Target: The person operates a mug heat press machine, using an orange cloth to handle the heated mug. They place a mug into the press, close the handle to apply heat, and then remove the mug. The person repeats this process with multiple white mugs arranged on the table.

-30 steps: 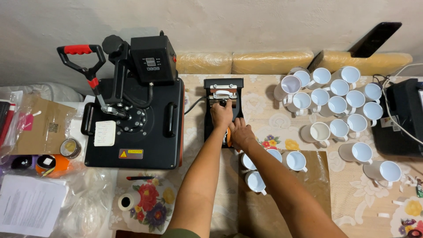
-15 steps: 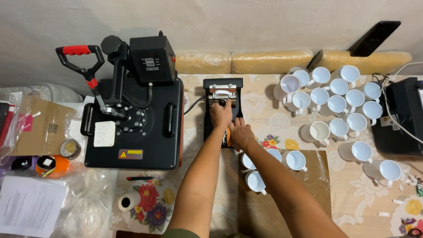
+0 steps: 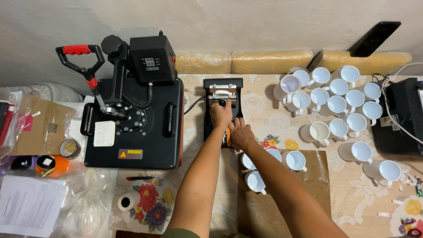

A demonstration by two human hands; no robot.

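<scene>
A small black mug press [image 3: 222, 90] stands in the middle of the table, right of a large black heat press [image 3: 132, 119]. My left hand [image 3: 221, 114] is closed around the mug press's black-knobbed lever. My right hand [image 3: 240, 134] rests at the near end of the press, fingers on an orange-wrapped piece there; what it grips is hidden. Three white mugs [image 3: 273, 161] sit on brown paper just right of my right arm.
Several white mugs [image 3: 335, 99] crowd the right side of the table. A black machine [image 3: 403, 117] with cables sits at the far right. Tape rolls [image 3: 69, 148], papers [image 3: 31, 205] and plastic bags lie at the left. Yellow cushions [image 3: 264, 61] line the wall.
</scene>
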